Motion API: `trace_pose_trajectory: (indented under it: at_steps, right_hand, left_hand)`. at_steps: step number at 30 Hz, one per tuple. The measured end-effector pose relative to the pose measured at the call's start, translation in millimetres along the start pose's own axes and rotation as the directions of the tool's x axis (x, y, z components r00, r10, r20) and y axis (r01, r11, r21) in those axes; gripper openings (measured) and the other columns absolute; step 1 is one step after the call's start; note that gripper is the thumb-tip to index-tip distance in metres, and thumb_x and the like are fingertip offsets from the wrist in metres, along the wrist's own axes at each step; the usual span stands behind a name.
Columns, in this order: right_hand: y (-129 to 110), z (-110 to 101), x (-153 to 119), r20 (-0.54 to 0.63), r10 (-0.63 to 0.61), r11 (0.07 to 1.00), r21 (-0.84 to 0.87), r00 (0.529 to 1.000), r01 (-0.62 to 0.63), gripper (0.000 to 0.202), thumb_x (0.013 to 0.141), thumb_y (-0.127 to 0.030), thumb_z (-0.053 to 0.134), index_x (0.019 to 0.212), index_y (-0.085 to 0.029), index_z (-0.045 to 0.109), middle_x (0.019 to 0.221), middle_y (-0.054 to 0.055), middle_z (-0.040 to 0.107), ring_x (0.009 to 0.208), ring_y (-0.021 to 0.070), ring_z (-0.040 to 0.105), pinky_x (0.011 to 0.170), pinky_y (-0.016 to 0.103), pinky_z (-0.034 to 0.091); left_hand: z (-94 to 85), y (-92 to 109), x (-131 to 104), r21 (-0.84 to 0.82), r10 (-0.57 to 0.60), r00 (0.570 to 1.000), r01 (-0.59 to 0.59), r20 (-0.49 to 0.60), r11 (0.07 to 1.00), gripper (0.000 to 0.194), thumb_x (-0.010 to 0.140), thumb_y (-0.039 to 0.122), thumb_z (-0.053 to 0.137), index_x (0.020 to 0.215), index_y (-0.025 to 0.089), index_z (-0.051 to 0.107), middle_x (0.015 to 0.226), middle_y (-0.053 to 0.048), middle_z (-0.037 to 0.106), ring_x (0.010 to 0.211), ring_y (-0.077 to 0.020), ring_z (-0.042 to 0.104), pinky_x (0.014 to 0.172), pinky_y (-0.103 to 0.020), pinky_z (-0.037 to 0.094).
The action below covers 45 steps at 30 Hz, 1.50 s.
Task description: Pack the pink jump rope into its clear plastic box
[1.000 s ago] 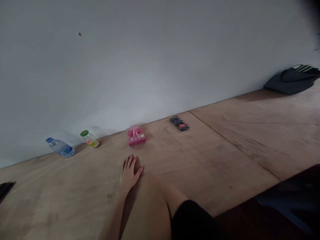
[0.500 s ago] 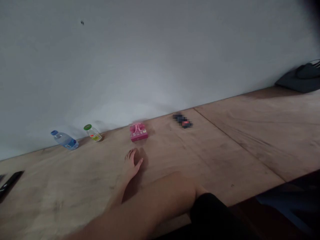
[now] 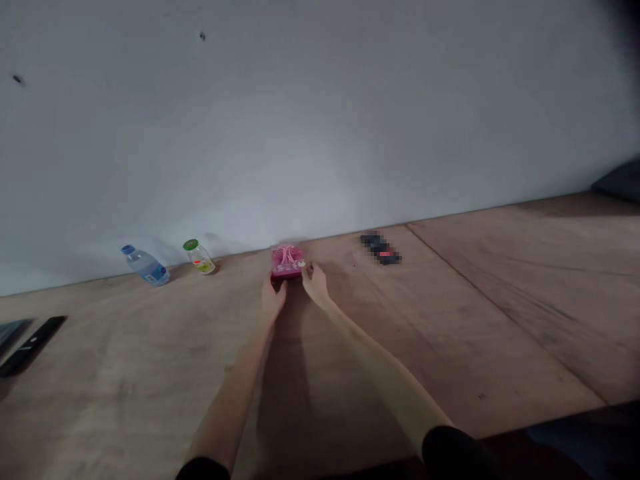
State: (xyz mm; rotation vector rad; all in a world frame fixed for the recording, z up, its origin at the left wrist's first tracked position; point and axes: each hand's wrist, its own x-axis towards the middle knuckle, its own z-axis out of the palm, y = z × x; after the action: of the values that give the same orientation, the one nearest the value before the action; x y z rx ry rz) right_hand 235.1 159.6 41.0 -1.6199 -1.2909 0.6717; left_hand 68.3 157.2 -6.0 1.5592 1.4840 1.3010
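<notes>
A small pink box (image 3: 288,257), with pink and white printing or contents at its top, rests on the wooden table near the wall. At its near left corner is my left hand (image 3: 273,299), fingers along the side and thumb by the front edge. My right hand (image 3: 316,283) grips the near right corner. The box is thus held between both hands, though the fingertips are partly hidden. To the left stand a glass jar (image 3: 201,260) with a green lid and a clear plastic bottle (image 3: 147,268) with a blue cap and label.
A blurred-out dark item (image 3: 380,248) with a red patch lies right of the box. At the far left are a black remote-like object (image 3: 33,347) and a flat dark item (image 3: 11,333). A dark object (image 3: 620,181) sits at the far right against the wall (image 3: 320,120).
Earlier one arm crossed over the other, and a spread hand was short of the box. Now both arms reach forward, and both hands are at the box's near corners. The view has shifted left.
</notes>
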Motion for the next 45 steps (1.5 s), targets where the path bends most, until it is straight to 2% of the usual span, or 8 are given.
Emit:
trace_pose_trajectory:
  at_steps: [8,12,17,24,27,32,36,45]
  right_hand:
    - [34,0,-29,-0.003,0.009,0.994,0.113,1.000,-0.009,0.030,0.103,-0.039,0.057,0.112,-0.017,0.074,0.117,0.018,0.081,0.109,0.0282,0.077,0.102,0.041,0.057]
    - [47,-19,-55,0.002,0.016,0.990,0.143,1.000,-0.016,0.028,0.099,-0.044,0.059,0.101,-0.019,0.072,0.108,0.017,0.081,0.103,0.0289,0.077,0.098,0.042,0.057]
    - [54,-44,-102,0.070,0.009,0.982,0.188,0.997,-0.022,0.034,0.093,-0.056,0.064,0.092,-0.022,0.068,0.097,0.012,0.080,0.093,0.0274,0.077,0.090,0.041,0.059]
    - [60,-85,-161,0.137,-0.015,0.991,0.134,0.990,-0.004,0.042,0.095,-0.064,0.068,0.090,-0.023,0.073,0.093,0.010,0.078,0.086,0.0278,0.072,0.083,0.042,0.059]
    - [67,-98,-170,0.166,-0.119,0.991,0.082,0.979,0.106,0.032,0.092,-0.056,0.074,0.092,-0.024,0.073,0.094,0.009,0.075,0.088,0.0280,0.069,0.084,0.044,0.057]
    - [75,-110,-176,0.225,-0.200,0.980,0.032,0.954,0.198,0.016,0.096,-0.041,0.072,0.095,-0.025,0.074,0.099,0.008,0.074,0.094,0.0281,0.069,0.088,0.046,0.056]
    - [72,-121,-178,0.233,-0.311,0.935,-0.102,0.922,0.341,0.006,0.096,-0.029,0.073,0.092,-0.025,0.077,0.103,0.007,0.075,0.097,0.0282,0.068,0.096,0.050,0.051]
    - [68,-140,-192,0.390,-0.364,0.877,-0.161,0.846,0.452,0.033,0.095,-0.011,0.060,0.103,-0.028,0.087,0.113,0.010,0.076,0.105,0.0298,0.063,0.097,0.052,0.055]
  left_hand:
    - [2.7,0,-41,-0.099,-0.144,0.985,0.135,-0.090,0.986,0.045,0.096,0.031,0.073,0.134,0.014,0.056,0.134,-0.021,0.070,0.128,-0.0292,0.070,0.117,-0.051,0.052]
    - [-6.8,4,-71,-0.170,-0.179,0.981,0.163,-0.081,0.972,0.029,0.095,0.042,0.073,0.110,0.021,0.062,0.120,-0.015,0.075,0.115,-0.0252,0.074,0.109,-0.046,0.057]
    - [-22.0,21,-119,-0.241,-0.212,0.975,0.192,-0.063,0.951,0.042,0.087,0.061,0.077,0.084,0.024,0.058,0.112,-0.010,0.078,0.108,-0.0249,0.074,0.099,-0.041,0.058]
    - [-47.4,37,-173,-0.128,-0.233,0.972,0.232,0.006,0.964,0.049,0.094,0.059,0.072,0.066,0.023,0.055,0.108,-0.010,0.078,0.110,-0.0270,0.074,0.098,-0.040,0.056]
    - [-47.1,35,-186,-0.030,-0.196,0.980,0.197,0.042,0.980,0.043,0.091,0.057,0.076,0.073,0.023,0.056,0.116,-0.011,0.077,0.118,-0.0279,0.073,0.102,-0.041,0.057]
    - [-43.3,37,-199,-0.160,-0.162,0.985,0.170,0.059,0.972,0.038,0.090,0.050,0.077,0.109,0.024,0.057,0.137,-0.015,0.070,0.122,-0.0260,0.074,0.108,-0.047,0.059]
    - [-56.0,45,-208,0.107,-0.038,0.984,0.020,0.172,0.994,0.025,0.096,0.045,0.074,0.106,0.025,0.066,0.145,-0.014,0.065,0.141,-0.0308,0.063,0.122,-0.055,0.050]
    - [-67.8,57,-218,0.379,0.052,0.937,-0.190,0.345,0.906,0.020,0.108,0.037,0.057,0.114,0.025,0.071,0.170,-0.012,0.046,0.152,-0.0326,0.055,0.123,-0.055,0.051]
